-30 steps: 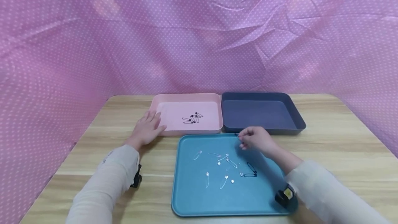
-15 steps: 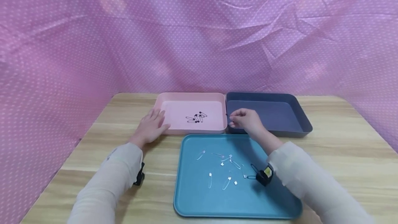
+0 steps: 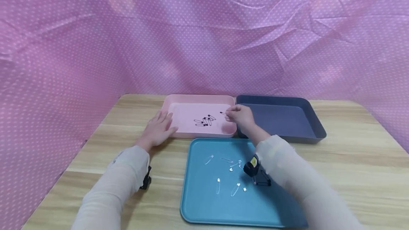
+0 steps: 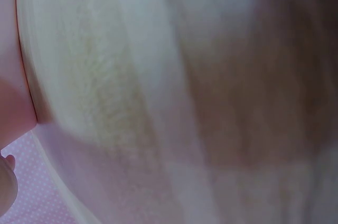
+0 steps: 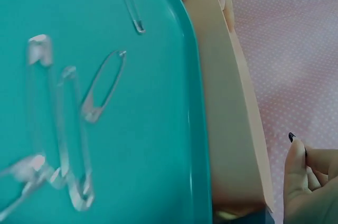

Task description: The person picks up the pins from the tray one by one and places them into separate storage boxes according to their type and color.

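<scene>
Between thumb and fingertips, my right hand (image 3: 241, 117) pinches a black safety pin (image 3: 222, 113) over the right part of the pink tray (image 3: 200, 98). In the right wrist view the pin's dark head (image 5: 291, 137) pokes out past the fingertips. Several black safety pins (image 3: 204, 120) lie in a loose cluster inside the pink tray. My left hand (image 3: 158, 129) rests with extended fingers on that tray's left rim. On the teal tray (image 3: 204, 208) are scattered silver safety pins (image 3: 235, 189), and black pins (image 3: 263, 180) lie partly hidden under the right wrist's camera.
A dark blue tray (image 3: 278, 116) stands right beside the pink one, its near-left part behind the right hand. The teal tray sits in front of both on a wooden table (image 3: 105, 144). Pink dotted cloth (image 3: 204, 38) hangs behind and at the sides.
My right hand has carried the black safety pin from the teal tray's back edge, past the dark blue tray's left side, leftward over the pink tray. The left hand stays at the rim.
</scene>
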`<move>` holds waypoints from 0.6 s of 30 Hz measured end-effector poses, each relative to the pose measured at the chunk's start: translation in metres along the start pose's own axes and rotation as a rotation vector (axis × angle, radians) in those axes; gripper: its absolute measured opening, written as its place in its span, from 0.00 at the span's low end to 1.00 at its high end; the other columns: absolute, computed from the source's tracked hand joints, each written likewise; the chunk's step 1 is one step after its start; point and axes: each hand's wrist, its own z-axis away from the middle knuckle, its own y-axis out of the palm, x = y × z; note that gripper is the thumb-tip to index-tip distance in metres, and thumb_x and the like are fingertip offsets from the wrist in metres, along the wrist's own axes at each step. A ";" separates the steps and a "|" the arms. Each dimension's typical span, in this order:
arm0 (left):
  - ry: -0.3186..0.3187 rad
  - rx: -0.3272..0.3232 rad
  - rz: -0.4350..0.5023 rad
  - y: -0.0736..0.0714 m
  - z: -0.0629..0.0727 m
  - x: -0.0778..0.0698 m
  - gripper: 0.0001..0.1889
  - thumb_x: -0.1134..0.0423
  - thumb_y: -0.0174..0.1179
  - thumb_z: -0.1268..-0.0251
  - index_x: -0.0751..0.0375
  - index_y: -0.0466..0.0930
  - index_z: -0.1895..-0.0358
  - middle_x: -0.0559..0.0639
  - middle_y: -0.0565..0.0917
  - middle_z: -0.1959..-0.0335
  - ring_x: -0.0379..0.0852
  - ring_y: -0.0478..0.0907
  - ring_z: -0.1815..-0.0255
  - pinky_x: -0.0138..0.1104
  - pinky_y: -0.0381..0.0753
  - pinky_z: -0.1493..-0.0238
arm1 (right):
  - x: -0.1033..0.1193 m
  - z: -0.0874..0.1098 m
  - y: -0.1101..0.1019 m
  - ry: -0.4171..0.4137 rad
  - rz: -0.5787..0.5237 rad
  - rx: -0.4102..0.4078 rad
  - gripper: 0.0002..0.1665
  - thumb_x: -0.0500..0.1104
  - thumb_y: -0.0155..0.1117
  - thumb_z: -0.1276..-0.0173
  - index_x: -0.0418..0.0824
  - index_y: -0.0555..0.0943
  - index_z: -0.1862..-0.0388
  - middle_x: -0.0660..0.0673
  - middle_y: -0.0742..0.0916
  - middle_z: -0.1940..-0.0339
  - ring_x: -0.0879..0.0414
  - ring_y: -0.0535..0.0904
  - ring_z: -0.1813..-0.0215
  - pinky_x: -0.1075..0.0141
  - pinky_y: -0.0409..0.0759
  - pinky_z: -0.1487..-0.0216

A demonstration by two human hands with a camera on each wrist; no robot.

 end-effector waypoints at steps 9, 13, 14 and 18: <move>-0.024 0.015 -0.014 0.000 0.000 0.001 0.36 0.41 0.34 0.38 0.60 0.42 0.33 0.59 0.41 0.33 0.57 0.32 0.34 0.51 0.39 0.39 | -0.007 -0.023 0.033 0.020 -0.040 -0.007 0.08 0.30 0.60 0.46 0.27 0.77 0.66 0.38 0.81 0.70 0.60 0.78 0.77 0.70 0.78 0.69; -0.021 0.023 -0.017 -0.001 0.001 0.000 0.36 0.41 0.34 0.38 0.60 0.42 0.33 0.59 0.42 0.33 0.58 0.32 0.34 0.51 0.38 0.39 | -0.012 -0.031 0.045 0.008 -0.031 -0.008 0.06 0.28 0.59 0.46 0.27 0.77 0.69 0.41 0.80 0.75 0.57 0.79 0.77 0.69 0.78 0.69; -0.019 0.022 -0.016 -0.001 0.001 0.000 0.36 0.41 0.34 0.37 0.60 0.42 0.33 0.59 0.42 0.33 0.58 0.32 0.34 0.51 0.38 0.39 | -0.012 -0.032 0.048 0.003 -0.034 -0.009 0.04 0.27 0.58 0.46 0.27 0.77 0.70 0.41 0.79 0.76 0.56 0.78 0.77 0.69 0.78 0.70; -0.012 0.019 -0.017 0.001 0.001 -0.001 0.36 0.41 0.35 0.37 0.60 0.42 0.33 0.58 0.42 0.33 0.57 0.32 0.34 0.50 0.38 0.39 | -0.016 -0.036 0.057 -0.014 0.047 -0.011 0.02 0.28 0.57 0.46 0.30 0.77 0.74 0.42 0.79 0.79 0.56 0.77 0.79 0.71 0.76 0.75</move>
